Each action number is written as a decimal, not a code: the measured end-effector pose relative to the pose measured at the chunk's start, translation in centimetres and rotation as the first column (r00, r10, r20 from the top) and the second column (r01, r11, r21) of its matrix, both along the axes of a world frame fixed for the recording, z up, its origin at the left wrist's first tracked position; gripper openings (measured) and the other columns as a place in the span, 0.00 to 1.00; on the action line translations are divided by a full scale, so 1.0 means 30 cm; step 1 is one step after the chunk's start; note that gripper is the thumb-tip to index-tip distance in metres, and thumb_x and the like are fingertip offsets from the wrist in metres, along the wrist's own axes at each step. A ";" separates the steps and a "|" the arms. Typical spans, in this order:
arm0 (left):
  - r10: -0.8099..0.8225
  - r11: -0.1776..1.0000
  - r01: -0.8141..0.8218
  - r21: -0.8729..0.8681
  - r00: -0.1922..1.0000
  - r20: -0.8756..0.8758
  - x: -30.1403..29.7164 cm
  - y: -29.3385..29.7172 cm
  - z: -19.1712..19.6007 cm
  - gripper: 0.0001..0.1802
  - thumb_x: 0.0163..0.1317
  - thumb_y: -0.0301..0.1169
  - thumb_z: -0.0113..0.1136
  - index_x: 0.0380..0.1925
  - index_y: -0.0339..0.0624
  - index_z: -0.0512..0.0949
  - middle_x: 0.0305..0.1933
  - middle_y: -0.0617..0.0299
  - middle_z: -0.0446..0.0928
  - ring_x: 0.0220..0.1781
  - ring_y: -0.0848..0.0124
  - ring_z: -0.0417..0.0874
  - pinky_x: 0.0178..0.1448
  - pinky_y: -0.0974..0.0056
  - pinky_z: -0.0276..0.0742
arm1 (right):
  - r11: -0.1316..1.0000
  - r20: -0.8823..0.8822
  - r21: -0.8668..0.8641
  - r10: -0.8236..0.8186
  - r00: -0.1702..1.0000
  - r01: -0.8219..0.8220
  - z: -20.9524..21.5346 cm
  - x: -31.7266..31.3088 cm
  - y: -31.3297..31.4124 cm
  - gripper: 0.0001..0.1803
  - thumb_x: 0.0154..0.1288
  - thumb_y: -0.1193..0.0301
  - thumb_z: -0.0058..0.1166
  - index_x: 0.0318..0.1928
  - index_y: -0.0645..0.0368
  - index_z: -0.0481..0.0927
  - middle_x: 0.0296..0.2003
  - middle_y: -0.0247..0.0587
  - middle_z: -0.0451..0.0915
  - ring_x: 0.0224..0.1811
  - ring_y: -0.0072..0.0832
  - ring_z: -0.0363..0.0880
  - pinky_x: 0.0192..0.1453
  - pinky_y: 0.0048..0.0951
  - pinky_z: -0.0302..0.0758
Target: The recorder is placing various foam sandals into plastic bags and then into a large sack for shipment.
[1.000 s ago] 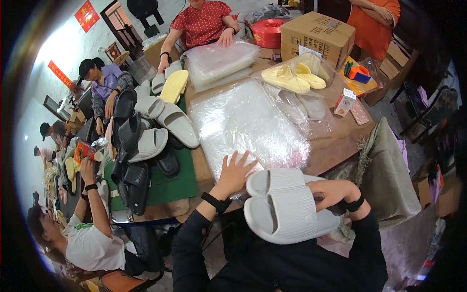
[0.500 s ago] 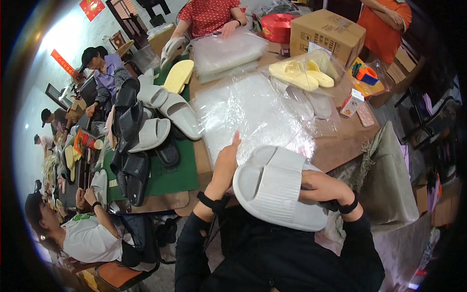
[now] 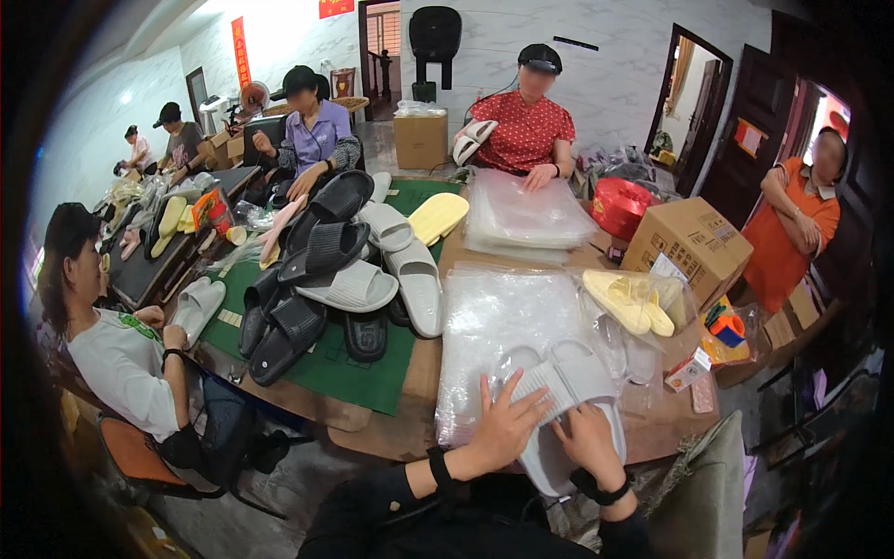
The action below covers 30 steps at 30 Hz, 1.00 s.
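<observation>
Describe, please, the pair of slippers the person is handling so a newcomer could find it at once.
Start at the wooden table, at its near edge, on the stack of clear plastic bags. The pale grey slippers lie there under the left hand and right hand. Unlike the yellow slippers nearby, they are unbagged.

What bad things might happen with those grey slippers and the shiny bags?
The grey slippers sit near the table edge under the left hand and right hand, so one might slide off. The stack of clear plastic bags beneath looks slippery, so several could shift together. The bagged yellow slippers lie close by and might get bumped.
</observation>
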<state>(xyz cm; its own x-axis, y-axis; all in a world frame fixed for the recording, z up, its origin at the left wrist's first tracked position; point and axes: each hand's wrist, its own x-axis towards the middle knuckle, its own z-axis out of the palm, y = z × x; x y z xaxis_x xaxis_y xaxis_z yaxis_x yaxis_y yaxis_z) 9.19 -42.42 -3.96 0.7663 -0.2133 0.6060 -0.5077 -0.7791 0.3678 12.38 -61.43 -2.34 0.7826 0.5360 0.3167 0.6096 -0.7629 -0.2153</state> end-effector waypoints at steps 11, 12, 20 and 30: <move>-0.130 0.978 0.124 -0.166 0.991 -0.025 -0.070 -0.042 -0.051 0.25 0.54 0.25 0.57 0.55 0.51 0.76 0.62 0.57 0.69 0.64 0.52 0.66 0.67 0.42 0.55 | 1.000 -0.075 0.000 0.027 0.997 -0.027 -0.103 0.389 0.238 0.24 0.61 0.60 0.52 0.54 0.59 0.72 0.49 0.60 0.73 0.51 0.53 0.72 0.53 0.49 0.69; 0.006 0.985 -0.016 -0.172 0.998 -0.059 -0.057 -0.022 -0.035 0.25 0.54 0.24 0.58 0.55 0.50 0.76 0.59 0.55 0.71 0.58 0.53 0.70 0.63 0.45 0.61 | 0.992 0.002 0.048 0.116 0.993 -0.116 -0.110 0.363 0.229 0.25 0.60 0.64 0.53 0.57 0.58 0.72 0.50 0.59 0.73 0.53 0.53 0.71 0.55 0.47 0.68; -0.278 0.657 -0.021 -0.754 0.923 -0.268 -0.065 -0.006 0.047 0.11 0.66 0.24 0.52 0.45 0.36 0.80 0.37 0.57 0.75 0.36 0.72 0.76 0.38 0.69 0.71 | 0.675 -0.611 0.737 0.647 0.457 0.028 -0.116 -0.026 0.079 0.36 0.56 0.76 0.53 0.67 0.59 0.61 0.65 0.53 0.62 0.68 0.38 0.61 0.69 0.32 0.58; -0.218 0.883 0.247 -0.399 0.969 0.116 -0.060 0.013 0.087 0.17 0.53 0.18 0.60 0.46 0.38 0.79 0.48 0.51 0.75 0.45 0.58 0.77 0.49 0.59 0.74 | 0.896 0.512 0.390 -0.020 0.859 -0.212 0.337 0.286 0.035 0.20 0.52 0.80 0.52 0.48 0.56 0.78 0.51 0.45 0.78 0.53 0.44 0.74 0.60 0.45 0.67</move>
<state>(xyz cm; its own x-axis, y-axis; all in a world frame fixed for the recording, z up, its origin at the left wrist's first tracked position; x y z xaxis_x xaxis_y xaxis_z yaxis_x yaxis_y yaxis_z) 7.38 -42.03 -1.36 0.6807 -0.1036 0.7252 -0.6897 -0.4243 0.5868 20.97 -60.38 7.77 0.4107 0.3247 0.8520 0.7857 -0.6001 -0.1500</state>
